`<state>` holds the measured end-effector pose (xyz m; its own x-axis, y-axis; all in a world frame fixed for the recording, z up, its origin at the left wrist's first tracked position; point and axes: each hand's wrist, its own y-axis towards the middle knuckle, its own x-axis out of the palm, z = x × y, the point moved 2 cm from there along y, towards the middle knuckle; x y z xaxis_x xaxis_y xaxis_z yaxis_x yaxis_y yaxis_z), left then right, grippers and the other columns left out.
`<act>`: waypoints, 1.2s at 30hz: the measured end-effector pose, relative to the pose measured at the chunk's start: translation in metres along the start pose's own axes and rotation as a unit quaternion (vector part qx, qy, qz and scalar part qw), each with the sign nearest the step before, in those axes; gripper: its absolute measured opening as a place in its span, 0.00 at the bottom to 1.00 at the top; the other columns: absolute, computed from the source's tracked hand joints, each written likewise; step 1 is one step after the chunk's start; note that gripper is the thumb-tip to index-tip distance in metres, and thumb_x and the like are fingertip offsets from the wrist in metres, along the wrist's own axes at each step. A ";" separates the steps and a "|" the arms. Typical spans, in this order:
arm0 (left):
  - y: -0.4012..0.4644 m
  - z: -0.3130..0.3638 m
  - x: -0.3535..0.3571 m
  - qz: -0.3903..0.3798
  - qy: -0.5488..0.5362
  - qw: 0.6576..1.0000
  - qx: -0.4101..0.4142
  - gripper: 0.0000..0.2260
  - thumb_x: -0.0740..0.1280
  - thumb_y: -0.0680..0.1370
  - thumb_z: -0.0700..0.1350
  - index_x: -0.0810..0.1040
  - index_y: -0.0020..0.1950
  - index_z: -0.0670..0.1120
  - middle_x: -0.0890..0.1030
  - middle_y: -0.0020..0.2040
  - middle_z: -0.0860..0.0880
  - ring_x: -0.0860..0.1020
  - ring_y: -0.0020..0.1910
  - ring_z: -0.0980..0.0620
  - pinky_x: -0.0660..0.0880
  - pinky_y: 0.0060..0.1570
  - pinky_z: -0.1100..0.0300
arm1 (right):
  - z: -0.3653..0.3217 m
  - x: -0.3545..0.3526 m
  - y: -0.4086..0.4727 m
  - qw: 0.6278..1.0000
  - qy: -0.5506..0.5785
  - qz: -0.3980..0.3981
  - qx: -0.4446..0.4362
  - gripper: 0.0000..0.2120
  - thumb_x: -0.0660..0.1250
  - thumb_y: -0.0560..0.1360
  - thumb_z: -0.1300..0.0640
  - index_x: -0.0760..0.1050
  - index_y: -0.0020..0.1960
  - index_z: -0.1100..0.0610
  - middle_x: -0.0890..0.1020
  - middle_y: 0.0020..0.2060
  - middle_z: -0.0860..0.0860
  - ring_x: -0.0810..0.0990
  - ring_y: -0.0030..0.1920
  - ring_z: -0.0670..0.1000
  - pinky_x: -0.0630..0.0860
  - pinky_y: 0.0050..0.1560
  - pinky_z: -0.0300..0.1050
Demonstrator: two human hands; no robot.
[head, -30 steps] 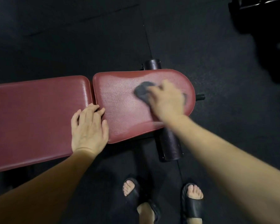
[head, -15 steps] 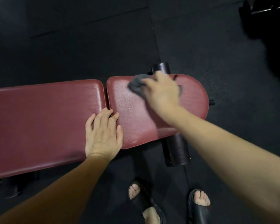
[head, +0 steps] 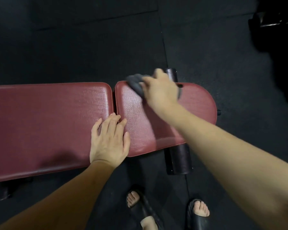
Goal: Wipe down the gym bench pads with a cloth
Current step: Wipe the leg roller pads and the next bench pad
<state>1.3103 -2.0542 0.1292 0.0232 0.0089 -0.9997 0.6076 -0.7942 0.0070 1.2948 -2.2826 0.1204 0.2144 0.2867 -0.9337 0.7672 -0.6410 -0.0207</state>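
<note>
A dark red gym bench lies across the view, with a long back pad (head: 45, 123) on the left and a shorter rounded seat pad (head: 194, 110) on the right. My right hand (head: 160, 90) grips a grey cloth (head: 135, 84) at the far edge of the seat pad, near its left corner; hand and cloth are motion-blurred. My left hand (head: 109, 141) rests flat with straight fingers over the gap between the two pads, at their near edge. Part of the seat pad's surface looks shiny.
Black foam rollers stick out under the seat pad, one near me (head: 178, 159) and one at the far side (head: 170, 74). My feet in black slides (head: 198, 214) stand on the black rubber floor. Dark equipment (head: 276, 17) sits at the top right.
My right hand has swept the cloth from the middle of the seat pad to its far left edge. My left hand stays put on the pads.
</note>
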 end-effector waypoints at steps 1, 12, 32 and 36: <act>0.000 0.000 0.000 -0.008 -0.001 1.000 0.000 0.19 0.59 0.82 0.50 0.79 0.68 0.44 0.77 0.69 0.46 0.71 0.74 0.48 0.61 0.75 0.43 | 0.030 -0.005 -0.003 0.999 -0.020 0.006 0.036 0.15 0.62 0.82 0.41 0.83 0.60 0.44 0.75 0.55 0.54 0.77 0.56 0.60 0.74 0.47 0.52; 0.000 0.000 0.001 -0.012 -0.004 1.000 0.006 0.20 0.59 0.82 0.50 0.78 0.69 0.43 0.77 0.69 0.46 0.71 0.74 0.47 0.59 0.76 0.43 | 0.001 0.012 0.003 0.995 0.048 0.012 0.090 0.21 0.57 0.80 0.41 0.85 0.51 0.50 0.75 0.53 0.55 0.77 0.51 0.59 0.76 0.47 0.52; 0.000 0.000 -0.002 -0.032 -0.008 0.999 -0.007 0.22 0.56 0.82 0.52 0.78 0.70 0.43 0.76 0.71 0.46 0.70 0.75 0.48 0.57 0.77 0.43 | 0.137 -0.015 -0.094 0.923 0.041 0.089 0.373 0.15 0.63 0.83 0.45 0.81 0.64 0.48 0.75 0.56 0.57 0.77 0.58 0.61 0.73 0.51 0.54; 0.001 0.001 -0.002 -0.033 0.000 0.999 -0.005 0.21 0.57 0.82 0.51 0.78 0.70 0.44 0.76 0.70 0.46 0.70 0.75 0.48 0.57 0.77 0.43 | 0.113 -0.006 -0.075 0.919 0.021 0.107 0.378 0.15 0.63 0.82 0.46 0.83 0.62 0.50 0.75 0.56 0.58 0.77 0.56 0.61 0.71 0.50 0.51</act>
<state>1.3101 -2.0561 0.1307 -0.0179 0.0604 -0.9980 0.6159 -0.7857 -0.0585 1.1678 -2.3167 0.0873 0.3473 0.1143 -0.9308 0.0686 -0.9930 -0.0963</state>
